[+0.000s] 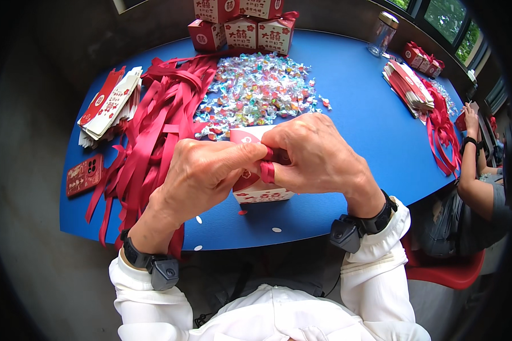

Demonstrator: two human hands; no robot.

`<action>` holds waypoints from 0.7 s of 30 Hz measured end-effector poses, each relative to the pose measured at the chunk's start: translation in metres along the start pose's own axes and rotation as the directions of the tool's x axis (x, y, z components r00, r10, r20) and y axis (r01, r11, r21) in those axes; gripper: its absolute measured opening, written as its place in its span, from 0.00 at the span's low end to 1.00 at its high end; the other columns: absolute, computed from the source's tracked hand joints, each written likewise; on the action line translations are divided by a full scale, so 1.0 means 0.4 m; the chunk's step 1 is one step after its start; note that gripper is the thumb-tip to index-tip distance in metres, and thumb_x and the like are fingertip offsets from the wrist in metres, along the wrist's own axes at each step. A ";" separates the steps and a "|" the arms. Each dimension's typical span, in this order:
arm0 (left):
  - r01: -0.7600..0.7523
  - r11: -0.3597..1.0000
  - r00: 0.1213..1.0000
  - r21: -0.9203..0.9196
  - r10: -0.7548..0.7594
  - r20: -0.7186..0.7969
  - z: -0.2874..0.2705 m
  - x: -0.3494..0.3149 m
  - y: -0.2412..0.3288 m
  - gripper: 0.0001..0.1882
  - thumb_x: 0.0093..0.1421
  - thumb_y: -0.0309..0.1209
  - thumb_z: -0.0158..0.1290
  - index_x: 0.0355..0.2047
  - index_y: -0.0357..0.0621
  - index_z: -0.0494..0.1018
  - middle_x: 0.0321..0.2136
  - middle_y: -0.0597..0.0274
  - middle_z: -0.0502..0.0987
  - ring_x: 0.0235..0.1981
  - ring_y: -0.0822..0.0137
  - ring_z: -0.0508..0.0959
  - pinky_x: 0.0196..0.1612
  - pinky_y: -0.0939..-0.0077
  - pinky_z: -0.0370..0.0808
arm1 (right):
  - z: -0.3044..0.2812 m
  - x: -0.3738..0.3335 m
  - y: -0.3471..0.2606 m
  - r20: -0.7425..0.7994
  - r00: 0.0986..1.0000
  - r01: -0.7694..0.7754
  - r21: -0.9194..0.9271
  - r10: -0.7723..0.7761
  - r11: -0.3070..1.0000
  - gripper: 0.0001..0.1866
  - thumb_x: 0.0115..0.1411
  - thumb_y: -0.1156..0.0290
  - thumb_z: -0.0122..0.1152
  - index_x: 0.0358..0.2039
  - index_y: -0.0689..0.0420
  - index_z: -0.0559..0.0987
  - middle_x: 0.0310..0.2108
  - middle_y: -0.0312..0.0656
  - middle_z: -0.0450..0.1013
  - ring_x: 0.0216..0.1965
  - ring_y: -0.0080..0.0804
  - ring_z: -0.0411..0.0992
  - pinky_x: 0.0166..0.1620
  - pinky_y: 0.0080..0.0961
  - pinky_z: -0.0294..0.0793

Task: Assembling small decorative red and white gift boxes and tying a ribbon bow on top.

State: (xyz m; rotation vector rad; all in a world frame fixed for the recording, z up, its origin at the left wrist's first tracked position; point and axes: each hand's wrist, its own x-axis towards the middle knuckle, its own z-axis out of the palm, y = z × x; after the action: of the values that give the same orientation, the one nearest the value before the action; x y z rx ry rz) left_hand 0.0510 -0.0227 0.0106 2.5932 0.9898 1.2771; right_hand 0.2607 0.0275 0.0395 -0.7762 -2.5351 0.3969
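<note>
Before me on the blue table stands a small red and white gift box [263,196], its top partly covered by my hands. A dark red ribbon [267,172] runs over the top of the box. My left hand [202,170] pinches the ribbon between thumb and forefinger. From the other side, my right hand [318,156] grips the same ribbon, a loop of it showing by the thumb. The fingertips of both hands nearly meet above the box. Whether a knot lies between them is hidden.
Wrapped candies [261,88] lie heaped behind the box. Long red ribbons [165,125], flat folded boxes [111,105] and a phone [85,175] are at left. Finished boxes [242,33] stack at the back; a glass jar [383,34] stands far right. Another person [478,182] sits at right.
</note>
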 end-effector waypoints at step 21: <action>-0.004 0.996 1.000 0.090 0.004 -0.002 0.009 -0.006 0.001 0.16 0.54 0.20 0.58 0.44 0.45 0.79 0.24 0.57 0.80 0.23 0.59 0.82 0.25 0.69 0.77 | 0.013 -0.007 0.006 0.009 1.000 -0.009 -0.045 0.010 0.999 0.10 0.43 0.69 0.61 0.26 0.61 0.79 0.23 0.49 0.76 0.26 0.52 0.76 0.30 0.40 0.75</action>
State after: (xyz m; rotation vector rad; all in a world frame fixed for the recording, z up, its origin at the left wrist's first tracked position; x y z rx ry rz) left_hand 0.0526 -0.0237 0.0068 2.6618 1.0676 1.2645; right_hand 0.2611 0.0271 0.0332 -0.8051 -2.5575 0.3490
